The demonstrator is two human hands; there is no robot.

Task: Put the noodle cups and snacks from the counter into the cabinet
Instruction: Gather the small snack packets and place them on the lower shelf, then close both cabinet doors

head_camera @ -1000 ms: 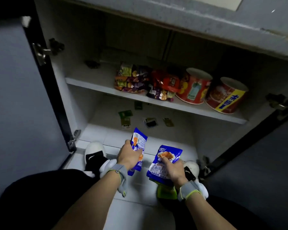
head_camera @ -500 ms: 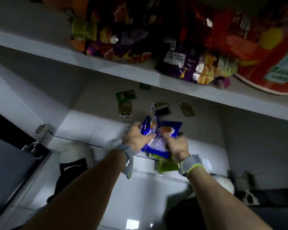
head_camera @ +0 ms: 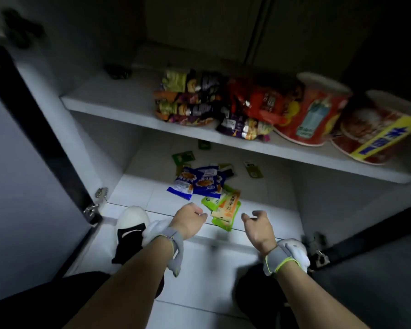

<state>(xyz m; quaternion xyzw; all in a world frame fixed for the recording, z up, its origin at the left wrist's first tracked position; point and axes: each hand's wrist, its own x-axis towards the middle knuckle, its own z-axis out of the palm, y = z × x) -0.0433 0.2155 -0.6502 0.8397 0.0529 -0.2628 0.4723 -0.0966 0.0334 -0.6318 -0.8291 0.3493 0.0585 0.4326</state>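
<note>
At the far left the dark-edged open cabinet door (head_camera: 45,129) stood swung out, its metal hinges (head_camera: 97,203) showing near the floor. Beside it a white shoe with a black sock (head_camera: 132,224) rested at the cabinet's threshold. The left hand (head_camera: 189,219) hovered low in front of the opening, its grip loosely curled and holding nothing. Above it, on the white cabinet shelf (head_camera: 119,103), lay a heap of multicoloured foil snack packets (head_camera: 188,100), with red snack packets (head_camera: 259,103) touching them on the right. On the white tiled cabinet bottom (head_camera: 138,193), just beyond the left hand, lay two blue plastic snack bags (head_camera: 197,182) overlapping each other, and just beside them, between the two hands, green and orange snack packets (head_camera: 226,206) were stacked. A few small green sachets (head_camera: 183,156) lay scattered farther back. The right hand (head_camera: 258,227) hung apart from the packets, its grip half open with fingers spread, empty. On the shelf's right end a red paper noodle cup (head_camera: 311,115) lay tilted, touching a red and yellow noodle cup (head_camera: 375,129) beside it.
</note>
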